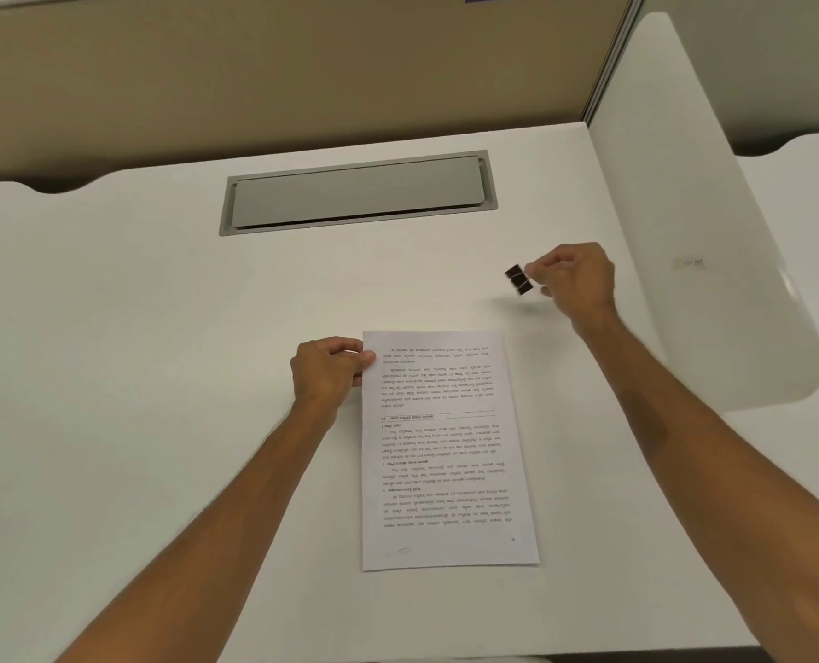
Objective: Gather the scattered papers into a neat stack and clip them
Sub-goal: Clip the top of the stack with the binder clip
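Papers: white sheets with dense black print, edges squared, flat on the white surface.
Left hand: pinches the papers' top left corner.
Clip: small, black, beyond the papers' top right corner.
Right hand: fingertips pinch the clip.

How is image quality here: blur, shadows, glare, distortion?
Head view: binder clip blurred in the right hand, faint shadow on the desk below it; print on the papers soft, unreadable; wide-angle lens bows the desk's far edge; lighting even, no glare.
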### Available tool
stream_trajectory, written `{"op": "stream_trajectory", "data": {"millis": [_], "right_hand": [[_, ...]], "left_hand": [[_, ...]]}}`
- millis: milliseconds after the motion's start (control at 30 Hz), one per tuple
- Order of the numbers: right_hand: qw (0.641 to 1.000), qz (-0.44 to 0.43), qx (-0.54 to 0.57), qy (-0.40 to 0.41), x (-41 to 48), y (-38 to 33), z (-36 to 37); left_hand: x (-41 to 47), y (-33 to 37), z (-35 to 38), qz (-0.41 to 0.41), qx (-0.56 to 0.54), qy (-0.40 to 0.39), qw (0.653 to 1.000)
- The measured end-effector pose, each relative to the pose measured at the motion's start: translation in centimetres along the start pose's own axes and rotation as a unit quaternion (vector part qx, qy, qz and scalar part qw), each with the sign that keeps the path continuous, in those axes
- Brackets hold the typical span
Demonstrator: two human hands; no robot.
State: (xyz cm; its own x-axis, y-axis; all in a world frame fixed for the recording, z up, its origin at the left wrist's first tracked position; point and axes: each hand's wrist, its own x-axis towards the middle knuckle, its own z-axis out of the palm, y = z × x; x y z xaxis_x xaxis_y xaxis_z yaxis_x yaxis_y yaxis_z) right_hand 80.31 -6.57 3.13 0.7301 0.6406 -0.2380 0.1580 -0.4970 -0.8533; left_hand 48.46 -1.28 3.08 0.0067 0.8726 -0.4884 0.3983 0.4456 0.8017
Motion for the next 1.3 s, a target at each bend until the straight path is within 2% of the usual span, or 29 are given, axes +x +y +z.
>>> {"op": "stream_trajectory", "data": {"millis": [300, 533, 667, 933, 1300], "right_hand": [[0.979, -0.062, 0.05, -0.188, -4.3, -3.1, 3.7], [0.959, -0.13, 0.006, -0.251, -6.3, -5.4, 6.1], [0.954, -0.154, 0.01, -0.258, -7.0, -6.5, 6.6], [0.933, -0.214, -0.06, -0.285, -8.1, -7.7, 7.6], [0.92, -0.237, -0.086, -0.299, -8.6, -8.5, 7.5]], "left_hand": [[-0.7, 0.0, -0.1, 0.013, -0.009, 0.003, 1.0], [-1.2, 0.0, -0.1, 0.023, 0.003, 0.007, 1.0], [-1.5, 0.0, -0.1, 0.039, 0.018, 0.011, 0.999], [-2.2, 0.1, 0.1, 0.069, 0.047, 0.02, 0.996], [-2.8, 0.0, 0.2, 0.094, 0.063, 0.027, 0.993]]}}
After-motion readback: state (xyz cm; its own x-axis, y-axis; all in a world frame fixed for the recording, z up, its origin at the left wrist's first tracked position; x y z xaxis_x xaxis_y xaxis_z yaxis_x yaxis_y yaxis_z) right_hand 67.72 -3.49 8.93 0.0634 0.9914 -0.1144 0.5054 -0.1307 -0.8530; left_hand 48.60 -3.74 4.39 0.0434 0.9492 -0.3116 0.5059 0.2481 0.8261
